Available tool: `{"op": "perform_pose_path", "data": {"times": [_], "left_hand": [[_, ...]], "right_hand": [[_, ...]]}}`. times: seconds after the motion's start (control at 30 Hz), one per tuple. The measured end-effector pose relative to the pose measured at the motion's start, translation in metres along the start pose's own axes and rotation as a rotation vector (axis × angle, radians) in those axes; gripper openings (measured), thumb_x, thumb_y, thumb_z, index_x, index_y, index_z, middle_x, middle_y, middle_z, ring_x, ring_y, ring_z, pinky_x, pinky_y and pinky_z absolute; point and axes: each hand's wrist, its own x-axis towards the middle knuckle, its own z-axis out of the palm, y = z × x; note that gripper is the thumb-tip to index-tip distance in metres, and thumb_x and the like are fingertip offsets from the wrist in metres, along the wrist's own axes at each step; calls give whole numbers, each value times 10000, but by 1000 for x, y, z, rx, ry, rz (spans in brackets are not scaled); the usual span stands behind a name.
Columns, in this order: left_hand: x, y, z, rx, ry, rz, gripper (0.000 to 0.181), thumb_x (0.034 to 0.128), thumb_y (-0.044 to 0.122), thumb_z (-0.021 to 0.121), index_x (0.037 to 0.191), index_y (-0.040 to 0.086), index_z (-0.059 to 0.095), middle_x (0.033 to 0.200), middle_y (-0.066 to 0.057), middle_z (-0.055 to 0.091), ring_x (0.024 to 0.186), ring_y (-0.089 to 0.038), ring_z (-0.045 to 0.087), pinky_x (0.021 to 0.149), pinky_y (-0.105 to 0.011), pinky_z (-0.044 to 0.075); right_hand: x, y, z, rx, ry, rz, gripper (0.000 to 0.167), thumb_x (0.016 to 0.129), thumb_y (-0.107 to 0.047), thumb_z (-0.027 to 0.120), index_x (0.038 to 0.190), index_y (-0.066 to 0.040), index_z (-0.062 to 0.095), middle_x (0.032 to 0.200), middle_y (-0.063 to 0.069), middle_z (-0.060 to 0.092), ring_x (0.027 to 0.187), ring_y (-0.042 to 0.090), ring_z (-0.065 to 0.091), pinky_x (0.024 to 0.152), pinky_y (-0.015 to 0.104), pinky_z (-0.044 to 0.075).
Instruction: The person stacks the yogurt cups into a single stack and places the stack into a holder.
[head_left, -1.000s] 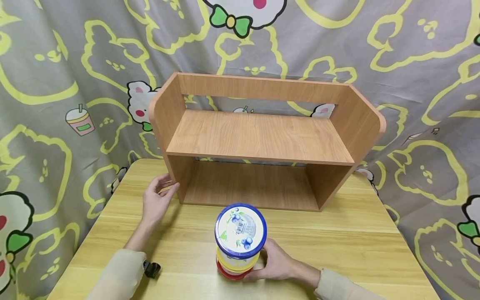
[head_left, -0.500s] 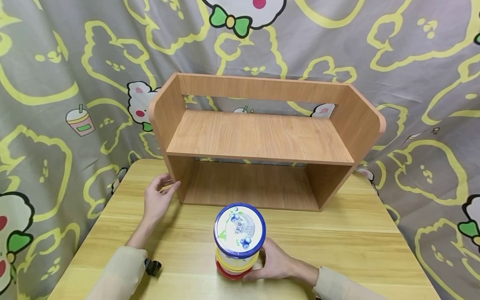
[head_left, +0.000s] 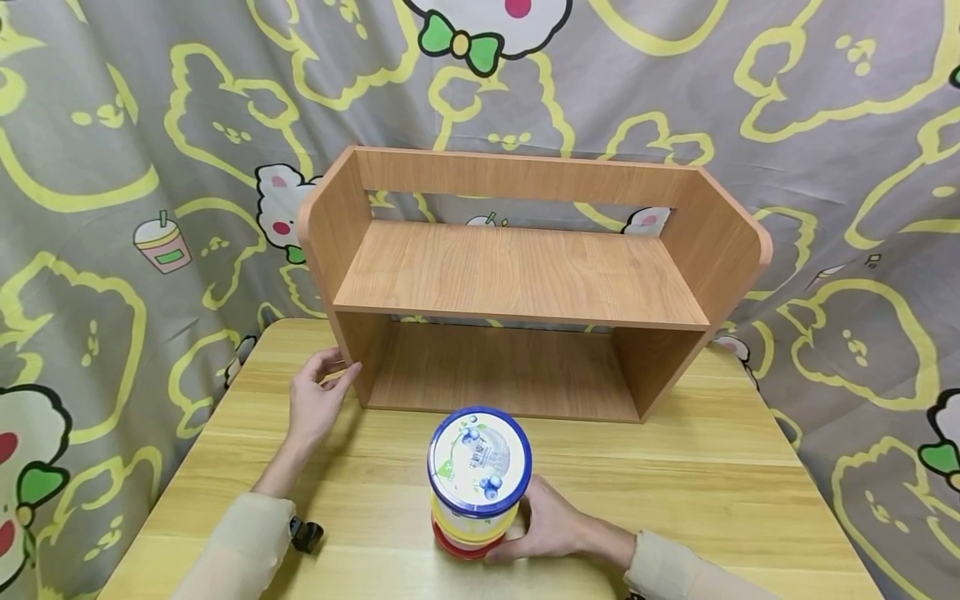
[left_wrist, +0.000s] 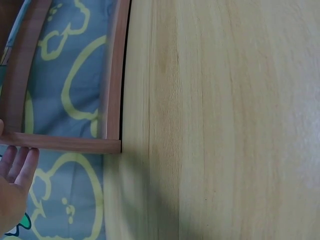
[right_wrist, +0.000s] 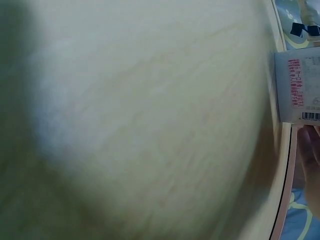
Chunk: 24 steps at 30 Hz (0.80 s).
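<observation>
A small two-tier wooden bookshelf (head_left: 517,275) stands at the back of the table. My left hand (head_left: 318,396) is at its left side panel, with the thumb at the front edge and the fingers along the outer face. The left wrist view shows fingers (left_wrist: 22,165) against the panel and a thumb tip across from them. In front of the bookshelf is a stack of round tubs (head_left: 480,462), with a blue-rimmed blueberry lid on top and yellow and red rims below. My right hand (head_left: 551,525) holds the stack low on its right side. Printed tub wall (right_wrist: 302,90) shows in the right wrist view.
The wooden table (head_left: 652,492) spreads out to both sides and in front of the bookshelf. A patterned grey curtain (head_left: 150,108) hangs close behind and around it. A small black object (head_left: 306,536) is at the left sleeve's cuff.
The stack of tubs and my right hand have shifted very slightly to the left. My left hand stays at the bookshelf's side panel, almost still.
</observation>
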Motion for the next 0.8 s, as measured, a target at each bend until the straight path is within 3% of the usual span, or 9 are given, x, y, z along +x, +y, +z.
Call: {"op": "perform_pose_path", "data": {"times": [0.2,0.8], "left_hand": [[0,0,-2,-16,-14,20,368,938,68,789,1270,-40,670,1246,-241,728,960,114,636,796,-47,555],[1,-3,-1,-13,-6,24,364,938,32,776,1273,-55,664,1248,-257,723,955,124,629,790,-40,550]], "right_hand": [[-4,0,-1,-23,38,-19,873,803,-262,941,1520,-213,447,1491,7,621,1391,167,582,1223,352,448],[-8,-15,-18,-87,112,56,929,774,-315,958,1538,-257,432,1505,-38,614,1421,170,565,1269,383,385]]}}
